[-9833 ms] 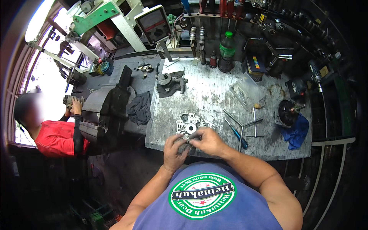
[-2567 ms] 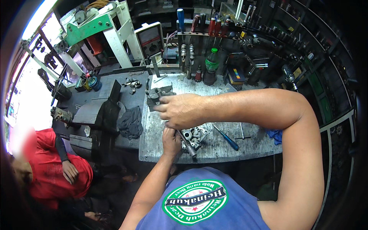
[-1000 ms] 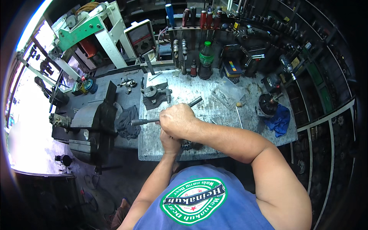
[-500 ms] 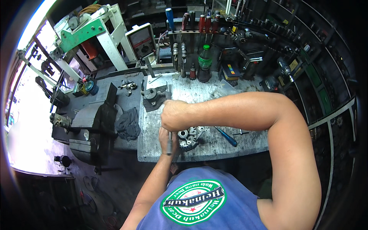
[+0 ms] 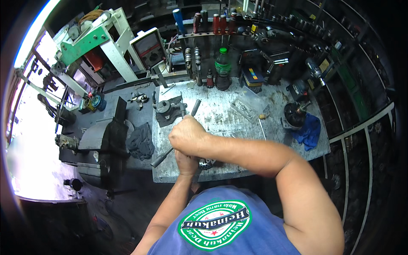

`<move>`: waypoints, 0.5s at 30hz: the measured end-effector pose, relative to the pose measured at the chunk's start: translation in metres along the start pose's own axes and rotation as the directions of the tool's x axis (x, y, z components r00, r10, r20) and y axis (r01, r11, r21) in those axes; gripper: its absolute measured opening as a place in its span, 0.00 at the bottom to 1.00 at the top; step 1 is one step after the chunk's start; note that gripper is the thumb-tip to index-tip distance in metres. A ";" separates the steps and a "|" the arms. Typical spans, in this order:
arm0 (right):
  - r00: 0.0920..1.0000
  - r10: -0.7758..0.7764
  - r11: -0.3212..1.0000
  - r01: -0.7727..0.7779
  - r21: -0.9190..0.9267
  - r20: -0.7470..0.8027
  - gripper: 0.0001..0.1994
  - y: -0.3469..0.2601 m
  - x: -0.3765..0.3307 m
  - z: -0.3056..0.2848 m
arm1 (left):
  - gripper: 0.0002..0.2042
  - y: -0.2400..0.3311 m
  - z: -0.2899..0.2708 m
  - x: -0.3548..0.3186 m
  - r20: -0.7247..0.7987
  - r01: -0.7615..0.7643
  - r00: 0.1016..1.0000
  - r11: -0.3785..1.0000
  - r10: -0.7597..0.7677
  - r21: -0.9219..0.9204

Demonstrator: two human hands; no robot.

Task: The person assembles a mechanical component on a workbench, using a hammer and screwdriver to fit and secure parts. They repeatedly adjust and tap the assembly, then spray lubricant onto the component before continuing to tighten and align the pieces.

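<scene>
Gripping a grey metal bar (image 5: 176, 132) over a cluttered workshop desk (image 5: 221, 114).
Right hand (image 5: 187, 135) fisted around the bar; left hand (image 5: 186, 163) curled beneath on a metal part (image 5: 207, 162). Clear plastic box (image 5: 248, 104), green bottle (image 5: 222, 68) behind.

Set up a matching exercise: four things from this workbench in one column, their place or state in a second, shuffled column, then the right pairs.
Things:
1. metal bar
2. green bottle
3. blue rag
4. dark cloth

Places:
A. at the bench's right end, beside a round dark part
B. gripped in the right hand
C. standing at the back of the bench
D. lying left of the metal benchtop, by the vise

Pairs: 1-B, 2-C, 3-A, 4-D
</scene>
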State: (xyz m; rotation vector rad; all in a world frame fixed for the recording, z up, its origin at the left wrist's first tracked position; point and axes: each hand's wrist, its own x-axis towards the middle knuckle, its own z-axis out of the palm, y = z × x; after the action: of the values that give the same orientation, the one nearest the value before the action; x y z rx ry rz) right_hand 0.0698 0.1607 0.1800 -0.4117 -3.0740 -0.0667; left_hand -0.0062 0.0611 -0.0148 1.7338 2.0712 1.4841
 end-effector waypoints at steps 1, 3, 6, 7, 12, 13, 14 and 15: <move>0.997 -0.029 0.999 0.030 -0.013 0.071 0.05 0.007 -0.001 -0.006 | 0.15 0.002 -0.007 0.005 0.070 0.082 0.994 0.996 -0.084 0.025; 0.989 -0.128 0.989 0.133 -0.061 0.074 0.05 0.031 -0.011 -0.019 | 0.16 0.011 -0.020 0.015 0.074 -0.113 0.991 0.992 0.108 0.059; 0.972 -0.231 0.964 0.234 -0.122 0.043 0.06 0.065 -0.050 -0.029 | 0.19 0.032 -0.032 0.023 0.178 -0.240 0.955 0.971 0.236 -0.001; 0.964 -0.266 0.956 0.265 -0.125 0.007 0.06 0.069 -0.061 -0.029 | 0.19 0.038 -0.033 0.027 0.281 -0.243 0.929 0.970 0.241 -0.026; 0.934 -0.358 0.922 0.350 -0.168 -0.019 0.05 0.075 -0.090 -0.015 | 0.17 0.051 -0.020 0.036 0.464 -0.263 0.857 0.965 0.227 0.015; 0.930 -0.367 0.918 0.360 -0.165 -0.014 0.06 0.076 -0.091 -0.012 | 0.15 0.050 -0.017 0.035 0.438 -0.243 0.873 0.970 0.217 0.003; 0.925 -0.380 0.913 0.374 -0.165 -0.001 0.06 0.076 -0.090 -0.009 | 0.15 0.048 -0.015 0.035 0.444 -0.224 0.873 0.975 0.202 -0.004; 0.919 -0.393 0.908 0.387 -0.163 -0.008 0.06 0.077 -0.089 -0.007 | 0.15 0.046 -0.014 0.035 0.460 -0.205 0.869 0.979 0.181 0.000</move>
State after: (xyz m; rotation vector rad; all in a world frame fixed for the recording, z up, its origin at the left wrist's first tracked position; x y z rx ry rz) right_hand 0.1758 0.2115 0.1861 0.2078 -3.0673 -0.3292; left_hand 0.0066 0.0752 0.0418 2.1113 1.7418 0.9299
